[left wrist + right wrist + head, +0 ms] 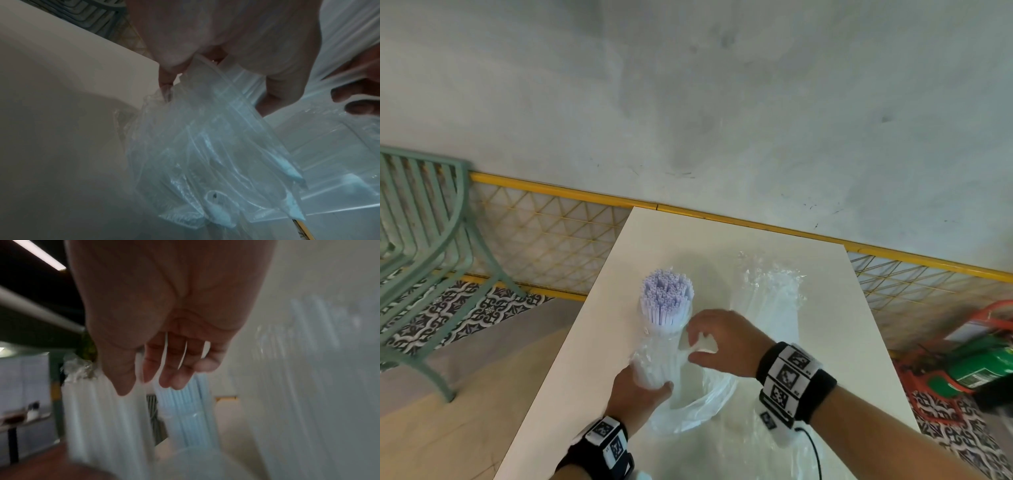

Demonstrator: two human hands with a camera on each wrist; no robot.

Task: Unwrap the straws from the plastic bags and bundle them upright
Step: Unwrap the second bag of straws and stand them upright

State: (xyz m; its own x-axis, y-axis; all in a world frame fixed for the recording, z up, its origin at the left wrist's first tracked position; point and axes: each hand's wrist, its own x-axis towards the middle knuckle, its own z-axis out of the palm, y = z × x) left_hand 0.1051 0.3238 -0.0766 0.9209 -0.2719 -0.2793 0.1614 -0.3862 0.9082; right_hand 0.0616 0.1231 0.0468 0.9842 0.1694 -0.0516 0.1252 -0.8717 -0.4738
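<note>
A bundle of white and lilac straws (667,298) stands nearly upright over the white table (835,342), its open ends showing at the top. My left hand (638,390) grips the bundle's lower end through a clear plastic bag (688,409) that has slid down and hangs loose below. In the left wrist view the bag (205,146) droops from my left hand (226,40). My right hand (705,332) pinches a stretched fold of that bag beside the bundle. The right wrist view is blurred; my right hand (164,321) hangs over the straws (180,410).
A second clear bag with straws (774,298) lies on the table behind my right hand. A green metal chair (424,240) stands at the left by a yellow mesh fence (551,233). Red and green objects (979,370) sit on the floor at the right.
</note>
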